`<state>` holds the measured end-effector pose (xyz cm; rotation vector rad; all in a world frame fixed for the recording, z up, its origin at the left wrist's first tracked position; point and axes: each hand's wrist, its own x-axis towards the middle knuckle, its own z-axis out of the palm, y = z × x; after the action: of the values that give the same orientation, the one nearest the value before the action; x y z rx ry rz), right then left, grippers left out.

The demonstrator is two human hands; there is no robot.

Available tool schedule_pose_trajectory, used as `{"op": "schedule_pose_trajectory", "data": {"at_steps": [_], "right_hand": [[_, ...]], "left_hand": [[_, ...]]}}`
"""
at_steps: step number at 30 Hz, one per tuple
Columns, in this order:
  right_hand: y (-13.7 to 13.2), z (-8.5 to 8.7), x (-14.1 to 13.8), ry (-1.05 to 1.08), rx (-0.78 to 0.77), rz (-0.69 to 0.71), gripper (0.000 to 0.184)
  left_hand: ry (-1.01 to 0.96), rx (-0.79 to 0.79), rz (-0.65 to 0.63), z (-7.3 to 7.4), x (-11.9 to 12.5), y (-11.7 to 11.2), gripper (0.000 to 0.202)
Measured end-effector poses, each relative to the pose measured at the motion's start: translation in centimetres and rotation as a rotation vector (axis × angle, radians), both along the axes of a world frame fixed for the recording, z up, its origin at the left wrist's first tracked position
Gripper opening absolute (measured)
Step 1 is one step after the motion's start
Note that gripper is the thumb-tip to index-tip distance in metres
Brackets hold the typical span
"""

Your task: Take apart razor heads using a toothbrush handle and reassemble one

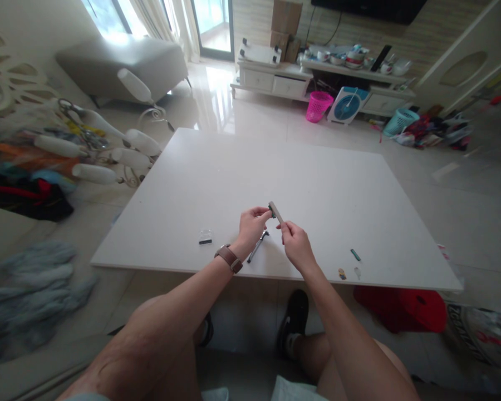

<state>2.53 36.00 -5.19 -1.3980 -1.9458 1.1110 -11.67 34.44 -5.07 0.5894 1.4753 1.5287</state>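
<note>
Over the near middle of the table, my right hand (295, 243) is closed around the lower end of a flat beige-grey bar (276, 213), which tilts up and to the left. At the bar's upper end, my left hand (253, 227), with a brown-strapped watch on its wrist, pinches a small green piece (271, 211). Whether that piece is joined to the bar I cannot tell. Below my hands lies a slim silver tool (256, 248) with a dark tip and a crosswise head. Left of it stands a small clear plastic case (205, 236) with a black strip.
On the white table (250, 167), a green strip (355, 255), a small yellow figure-shaped piece (342, 274) and a pale tag-like piece (357, 273) lie near the right front edge. A white-shaded lamp (136, 142) is by the left edge. A red stool-like object (401, 309) sits below right.
</note>
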Motion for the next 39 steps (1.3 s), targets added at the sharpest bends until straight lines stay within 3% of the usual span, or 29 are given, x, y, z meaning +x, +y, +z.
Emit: {"op": "schedule_pose_trajectory", "data": {"at_steps": [8, 18, 39], "right_hand": [[-0.3, 0.4, -0.2, 0.019, 0.035, -0.043, 0.035], [-0.5, 0.5, -0.1, 0.004, 0.012, -0.017, 0.035], [-0.2, 0.1, -0.1, -0.021, -0.016, 0.01, 0.037]], "left_hand": [[-0.063, -0.02, 0.017, 0.2, -0.3, 0.2, 0.018], [-0.078, 0.016, 0.159, 0.3, -1.8, 0.9, 0.024], [0.019, 0.02, 0.091, -0.2, -0.9, 0.5, 0.02]]}}
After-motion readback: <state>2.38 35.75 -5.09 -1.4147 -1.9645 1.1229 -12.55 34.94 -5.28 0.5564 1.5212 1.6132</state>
